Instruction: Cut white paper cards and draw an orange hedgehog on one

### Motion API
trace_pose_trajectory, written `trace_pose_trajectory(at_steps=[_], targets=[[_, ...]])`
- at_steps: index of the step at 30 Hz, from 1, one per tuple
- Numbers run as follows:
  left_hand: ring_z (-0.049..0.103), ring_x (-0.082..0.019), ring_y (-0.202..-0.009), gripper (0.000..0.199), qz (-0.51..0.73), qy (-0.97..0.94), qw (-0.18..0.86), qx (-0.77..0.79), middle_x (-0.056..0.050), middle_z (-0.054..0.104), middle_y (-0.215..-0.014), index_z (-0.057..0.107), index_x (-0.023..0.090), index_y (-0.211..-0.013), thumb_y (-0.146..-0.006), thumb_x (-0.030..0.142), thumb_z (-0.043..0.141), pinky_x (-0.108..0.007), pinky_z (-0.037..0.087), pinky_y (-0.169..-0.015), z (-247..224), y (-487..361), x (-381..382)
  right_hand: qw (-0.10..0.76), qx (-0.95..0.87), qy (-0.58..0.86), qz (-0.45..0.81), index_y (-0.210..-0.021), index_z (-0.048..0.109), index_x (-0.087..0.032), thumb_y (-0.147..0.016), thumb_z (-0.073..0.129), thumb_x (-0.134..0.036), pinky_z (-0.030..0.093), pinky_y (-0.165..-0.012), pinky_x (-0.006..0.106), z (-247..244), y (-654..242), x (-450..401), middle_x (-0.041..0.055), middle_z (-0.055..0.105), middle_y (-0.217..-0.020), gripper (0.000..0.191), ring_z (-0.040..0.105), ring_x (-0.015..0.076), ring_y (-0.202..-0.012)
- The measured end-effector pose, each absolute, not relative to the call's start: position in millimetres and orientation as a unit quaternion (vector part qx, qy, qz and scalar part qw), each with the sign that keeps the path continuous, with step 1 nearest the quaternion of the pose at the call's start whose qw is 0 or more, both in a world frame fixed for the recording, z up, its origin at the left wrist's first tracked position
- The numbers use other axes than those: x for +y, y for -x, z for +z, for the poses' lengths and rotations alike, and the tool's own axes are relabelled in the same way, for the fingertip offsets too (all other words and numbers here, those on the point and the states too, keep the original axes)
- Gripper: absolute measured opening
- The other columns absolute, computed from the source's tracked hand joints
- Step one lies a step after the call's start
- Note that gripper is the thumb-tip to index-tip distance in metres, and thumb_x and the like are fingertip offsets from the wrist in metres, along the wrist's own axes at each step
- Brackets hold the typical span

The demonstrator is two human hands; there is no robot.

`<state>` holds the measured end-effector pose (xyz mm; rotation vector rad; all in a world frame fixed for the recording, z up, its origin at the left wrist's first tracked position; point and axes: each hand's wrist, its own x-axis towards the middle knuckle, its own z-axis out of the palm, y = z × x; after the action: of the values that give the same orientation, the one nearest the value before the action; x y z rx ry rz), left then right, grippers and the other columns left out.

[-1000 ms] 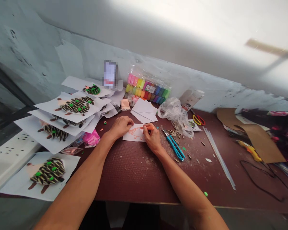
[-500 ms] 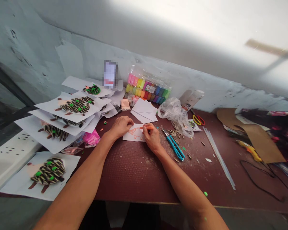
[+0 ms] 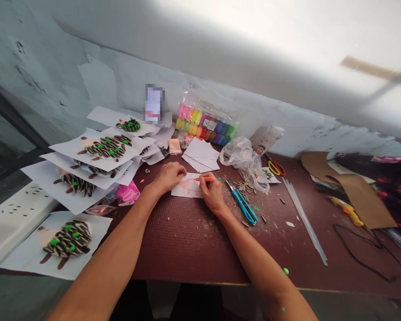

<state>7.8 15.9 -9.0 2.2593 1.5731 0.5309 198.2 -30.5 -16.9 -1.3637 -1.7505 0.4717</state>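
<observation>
- On the dark red worktable, the left hand is lying open, pressing the edge of a white paper sheet bearing an orange outline.
- Just right of it, the right hand is gripping a slim orange marker, tip on the sheet.

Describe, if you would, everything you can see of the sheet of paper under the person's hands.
The sheet is small, white and thin-looking, lying flat and slightly angled on the dark red table. It carries an orange line drawing of a rounded, legged animal, its details too small to read. The left hand touches its upper left corner, the right hand covers its right end, and the orange marker points at the drawing.
</observation>
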Motion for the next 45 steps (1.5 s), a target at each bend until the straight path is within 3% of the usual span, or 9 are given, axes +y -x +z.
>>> trace_pose_trajectory(at_steps=[26, 38, 45], targets=[[0.067, -0.022, -0.091, 0.027, 0.194, -0.797, 0.166, 0.547, -0.007, 0.074, -0.098, 0.079, 0.020, -0.094, -0.084, 0.014, 0.055, -0.032, 0.050, -0.087, -10.9, -6.6, 16.8, 0.420, -0.704, 0.534, 0.208, -0.079, 0.066, -0.021, -0.094, 0.049, -0.038, 0.044, -0.063, 0.029, -17.5, -197.9, -31.3, 0.0039, 0.068, -0.074, 0.029, 0.062, 0.0167, -0.062], [0.066, -0.021, -0.090, 0.027, 0.201, -0.799, 0.168, 0.542, -0.007, 0.074, -0.096, 0.079, 0.020, -0.094, -0.083, 0.014, 0.055, -0.031, 0.051, -0.085, -14.9, -5.2, 19.2, 0.471, -0.658, 0.542, 0.227, -0.078, 0.065, -0.020, -0.091, 0.050, -0.039, 0.044, -0.060, 0.027, -10.8, -197.5, -32.8, 0.0031, 0.067, -0.076, 0.027, 0.060, 0.0162, -0.065], [0.066, -0.021, -0.089, 0.028, 0.199, -0.801, 0.167, 0.540, -0.007, 0.074, -0.097, 0.078, 0.020, -0.096, -0.082, 0.014, 0.055, -0.031, 0.051, -0.084, -15.0, -4.2, 20.2, 0.495, -0.649, 0.528, 0.232, -0.079, 0.063, -0.020, -0.089, 0.055, -0.039, 0.049, -0.067, 0.029, -12.6, -200.5, -31.9, 0.0034, 0.067, -0.076, 0.023, 0.061, 0.0166, -0.068]])
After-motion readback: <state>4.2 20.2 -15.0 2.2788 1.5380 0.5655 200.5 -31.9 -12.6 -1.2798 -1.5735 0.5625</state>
